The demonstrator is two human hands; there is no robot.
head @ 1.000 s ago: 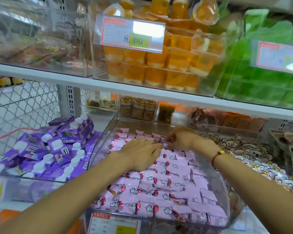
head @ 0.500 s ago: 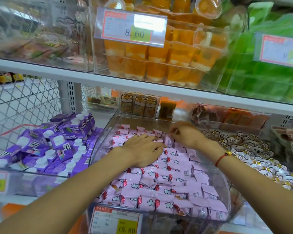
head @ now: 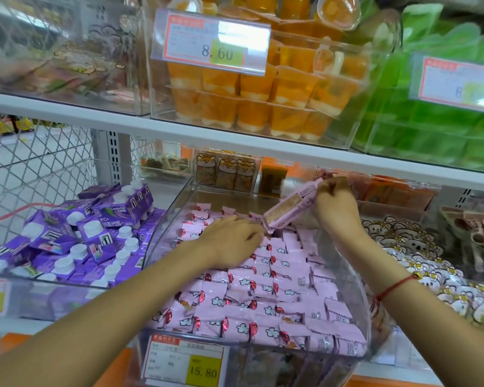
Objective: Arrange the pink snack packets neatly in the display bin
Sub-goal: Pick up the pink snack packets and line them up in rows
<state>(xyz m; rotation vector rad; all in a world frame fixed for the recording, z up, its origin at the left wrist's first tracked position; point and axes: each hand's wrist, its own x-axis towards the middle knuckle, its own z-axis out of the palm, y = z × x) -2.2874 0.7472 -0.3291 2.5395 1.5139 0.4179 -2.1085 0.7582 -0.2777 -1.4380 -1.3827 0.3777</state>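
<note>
While left hand (head: 229,240) lies flat steadying pink packets (head: 263,300) mid-bin, we pinch lifted packets (head: 289,209) in right hand (head: 334,203) — ready for slotting at display bin's (head: 355,291) back edge.

I see pink packets (head: 263,291) with white flowers and red marks, purple cartons (head: 76,236) with white caps, yellow-green price tag (head: 183,361).

Bright, even overhead store light; shadows soft. White glare patch on price tag (head: 211,42) sleeve above the orange cups. Green packs right of the tag motion-blurred. Shelf lines bow toward frame edges. Centre below tag sharp.
</note>
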